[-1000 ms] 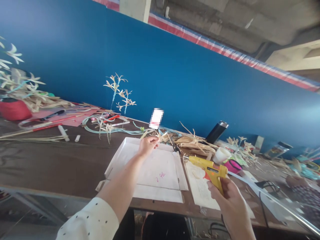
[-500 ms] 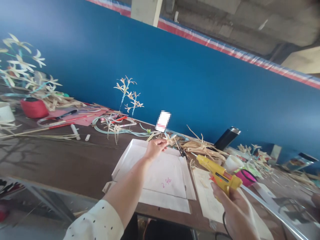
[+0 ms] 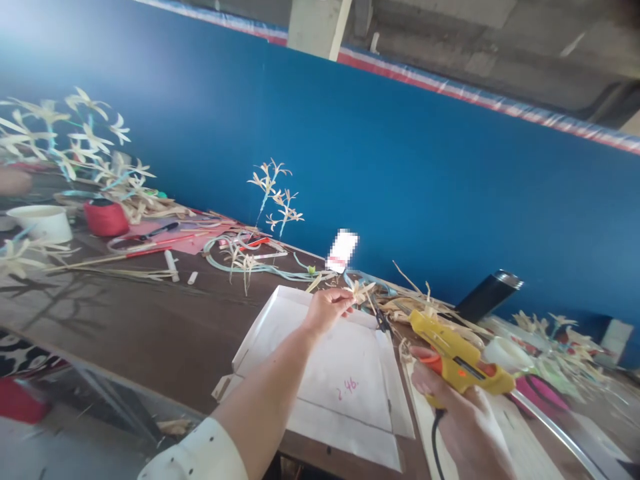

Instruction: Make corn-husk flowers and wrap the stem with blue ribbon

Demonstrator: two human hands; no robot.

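My left hand [image 3: 327, 312] pinches a pale, thin-petalled handmade flower [image 3: 363, 291] between thumb and fingers, above the far edge of a shallow white cardboard tray [image 3: 320, 373]. The tray is marked "2.46." in pink. My right hand [image 3: 467, 417] is wrapped round the handle of a yellow glue gun [image 3: 460, 360] with an orange trigger. Its nozzle points up and left, towards the flower but apart from it. A black cord hangs below the handle. Dark-handled scissors [image 3: 382, 320] lie at the tray's far right corner.
Pale flowers on blue-green stems [image 3: 90, 137] stand at left, near a red thread spool [image 3: 106, 218] and white cup [image 3: 45, 223]. A phone [image 3: 343, 251] leans against the blue wall. Dry husks, a black flask [image 3: 490, 295] and another cup [image 3: 507, 355] lie right. Another person's blurred hand [image 3: 14, 180] shows far left.
The view has swung left, so most things sit further right. Both hands keep hold of the flower and the glue gun. Another person's hand has come into view at far left.
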